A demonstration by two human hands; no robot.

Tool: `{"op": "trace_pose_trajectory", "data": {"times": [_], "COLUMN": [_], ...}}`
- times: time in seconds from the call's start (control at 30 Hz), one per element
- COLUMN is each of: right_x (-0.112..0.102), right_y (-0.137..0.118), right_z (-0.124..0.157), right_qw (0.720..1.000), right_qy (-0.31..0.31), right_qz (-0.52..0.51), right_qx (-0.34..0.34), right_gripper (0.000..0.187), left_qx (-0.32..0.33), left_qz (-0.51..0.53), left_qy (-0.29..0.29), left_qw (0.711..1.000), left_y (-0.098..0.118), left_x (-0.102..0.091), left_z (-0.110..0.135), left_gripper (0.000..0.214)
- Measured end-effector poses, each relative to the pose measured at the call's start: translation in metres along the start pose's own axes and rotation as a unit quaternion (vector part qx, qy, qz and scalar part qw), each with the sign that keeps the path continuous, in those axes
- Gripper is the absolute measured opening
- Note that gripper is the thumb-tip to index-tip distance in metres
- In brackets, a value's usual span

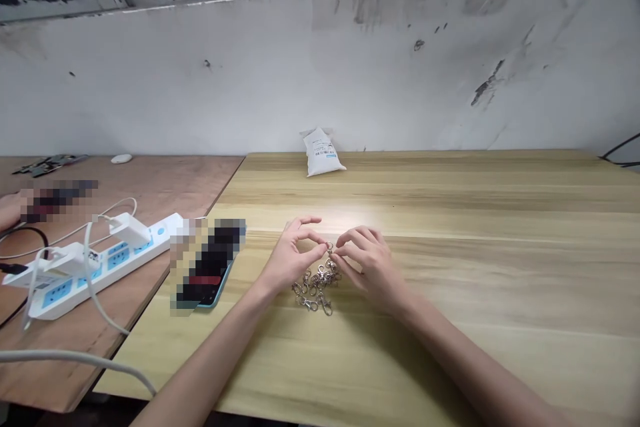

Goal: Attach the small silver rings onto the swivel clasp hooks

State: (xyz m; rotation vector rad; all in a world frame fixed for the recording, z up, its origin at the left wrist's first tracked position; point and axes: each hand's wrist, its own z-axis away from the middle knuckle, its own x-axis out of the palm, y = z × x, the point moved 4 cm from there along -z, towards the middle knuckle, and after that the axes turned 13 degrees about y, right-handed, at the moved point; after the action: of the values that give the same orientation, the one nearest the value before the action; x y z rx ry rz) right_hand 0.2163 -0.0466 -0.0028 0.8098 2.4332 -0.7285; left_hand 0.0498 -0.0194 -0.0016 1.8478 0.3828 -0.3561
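Note:
Over the wooden table, my left hand (295, 252) and my right hand (367, 260) meet at their fingertips. Between them is a small silver metal clasp (330, 249), pinched by the thumb and forefinger of my left hand and by the fingertips of my right. Fine details of the clasp are too small to make out. Just below the hands lies a loose pile of silver lobster-style swivel clasps (315, 287). Some of the pile is partly hidden behind the fingers.
A phone (213, 267) lies left of my left hand, partly blurred out. Further left, a white power strip (115, 260) with chargers and cables rests on a brown table (165, 180). A white plastic packet (323, 152) sits at the back by the wall. Another person's hand (13, 208) shows at far left.

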Motion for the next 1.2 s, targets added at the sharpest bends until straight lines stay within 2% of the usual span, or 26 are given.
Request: {"op": "trace_pose_trajectory", "data": {"times": [0.2, 0.33, 0.4, 0.47, 0.6, 0.7, 0.9, 1.0, 1.1, 1.2], "right_x": [-0.004, -0.008, -0.009, -0.011, -0.013, -0.011, -0.008, -0.003, 0.001, -0.002], "right_y": [0.013, 0.006, 0.000, -0.002, 0.001, 0.003, 0.008, 0.009, 0.009, 0.009], "right_z": [-0.001, -0.003, -0.004, -0.005, -0.005, -0.002, 0.001, 0.003, 0.004, 0.003], "right_qw": [0.996, 0.990, 0.991, 0.995, 0.994, 0.988, 0.985, 0.992, 0.996, 0.995], "right_qy": [0.005, 0.018, 0.024, 0.043, 0.095, 0.104, 0.111, 0.076, 0.052, 0.072], "right_qz": [0.077, 0.094, 0.075, 0.040, -0.042, -0.084, -0.098, -0.066, -0.043, -0.036], "right_qx": [-0.054, -0.106, -0.111, -0.079, 0.029, 0.073, 0.091, 0.075, 0.055, 0.065], "right_gripper": [0.013, 0.014, 0.015, 0.013, 0.008, 0.008, 0.006, 0.005, 0.006, 0.007], "left_qx": [0.120, 0.218, 0.240, 0.221, 0.132, 0.091, 0.057, 0.056, 0.052, 0.052], "left_qz": [-0.146, -0.226, -0.234, -0.214, -0.122, -0.060, -0.038, -0.025, -0.010, -0.007], "left_qy": [0.001, -0.018, -0.031, -0.031, -0.031, -0.043, -0.029, -0.012, -0.018, -0.027], "left_qw": [0.982, 0.949, 0.942, 0.951, 0.983, 0.993, 0.997, 0.998, 0.998, 0.998], "left_y": [0.006, 0.011, 0.012, 0.011, 0.009, 0.008, 0.007, 0.006, 0.004, 0.003], "left_x": [0.000, 0.006, 0.009, 0.009, 0.005, 0.004, -0.003, -0.008, -0.007, -0.004], "left_z": [0.003, 0.008, 0.010, 0.010, 0.007, 0.005, 0.000, -0.002, -0.002, -0.003], "left_gripper": [0.010, 0.010, 0.010, 0.011, 0.011, 0.009, 0.013, 0.013, 0.013, 0.012]}}
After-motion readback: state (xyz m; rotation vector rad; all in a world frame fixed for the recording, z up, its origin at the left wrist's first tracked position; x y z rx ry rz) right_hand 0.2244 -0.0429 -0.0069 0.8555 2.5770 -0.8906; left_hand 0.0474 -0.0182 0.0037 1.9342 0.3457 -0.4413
